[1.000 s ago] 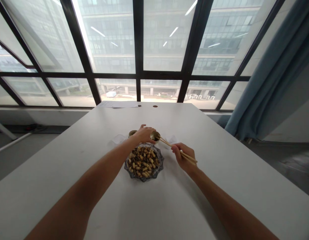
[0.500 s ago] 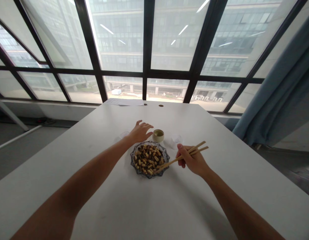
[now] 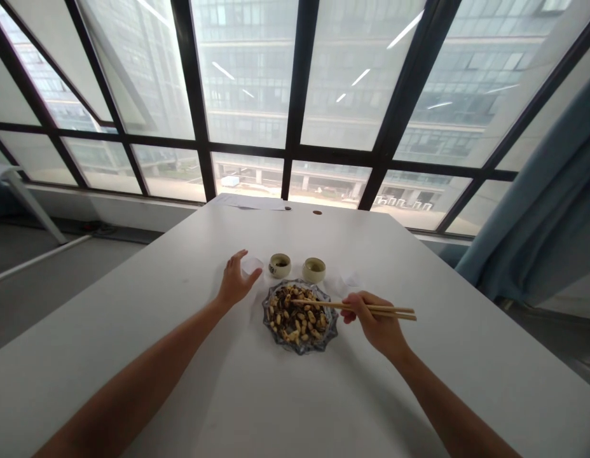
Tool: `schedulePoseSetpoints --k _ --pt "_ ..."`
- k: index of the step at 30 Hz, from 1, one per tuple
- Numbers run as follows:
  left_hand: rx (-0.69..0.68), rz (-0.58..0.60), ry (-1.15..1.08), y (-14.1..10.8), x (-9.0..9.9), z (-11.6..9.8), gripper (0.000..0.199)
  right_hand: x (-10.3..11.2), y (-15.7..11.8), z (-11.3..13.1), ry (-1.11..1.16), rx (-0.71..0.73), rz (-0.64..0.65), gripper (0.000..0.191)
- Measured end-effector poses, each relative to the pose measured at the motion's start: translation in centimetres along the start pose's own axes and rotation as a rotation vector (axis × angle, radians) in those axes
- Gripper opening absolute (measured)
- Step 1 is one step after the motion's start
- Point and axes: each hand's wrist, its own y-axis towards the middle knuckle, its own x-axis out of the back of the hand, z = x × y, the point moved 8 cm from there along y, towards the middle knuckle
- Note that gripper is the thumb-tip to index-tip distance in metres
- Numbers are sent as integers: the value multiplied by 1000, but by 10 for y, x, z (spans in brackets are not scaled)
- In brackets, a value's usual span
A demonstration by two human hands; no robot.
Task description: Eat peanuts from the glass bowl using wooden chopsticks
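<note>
Inward from the far edge of the tabletop (image 3: 276, 397), chopsticks (image 3: 390, 309) are gripped by right-hand fingers (image 3: 356, 302), presumably for reach into the bowl (image 3: 302, 349); left-hand fingers (image 3: 255, 275) are spread beside a clear cup (image 3: 252, 265).

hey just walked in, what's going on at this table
A person's right hand holds chopsticks, tips over a glass bowl of peanuts and dark bits. The left hand is open beside a clear container; whether they touch is unclear. Just beyond the bowl stand two small cups, the left one with something dark inside.
</note>
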Motion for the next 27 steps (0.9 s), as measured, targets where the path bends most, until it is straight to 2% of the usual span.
schedulePoseSetpoints --k 4,7,9,14,23,25,27 --pt "144 77 -109 -5 -13 20 77 2 0 7 86 -100 72 55" --pt "213 159 -135 -8 -19 24 84 -10 -4 1 91 -192 186 54" --pt "248 214 -111 -9 -21 24 86 -18 -6 -3 85 -209 217 53" --pt "280 301 -44 -11 -20 20 85 -21 -6 -6 77 -135 106 53" --pt "296 277 -43 -10 -20 23 88 12 2 1 35 -41 -135 53" --pt "308 275 -41 -10 -19 23 89 9 0 2 84 -52 -108 55" --pt "319 277 -32 -10 -18 23 88 -4 -4 2 127 -82 -4 57"
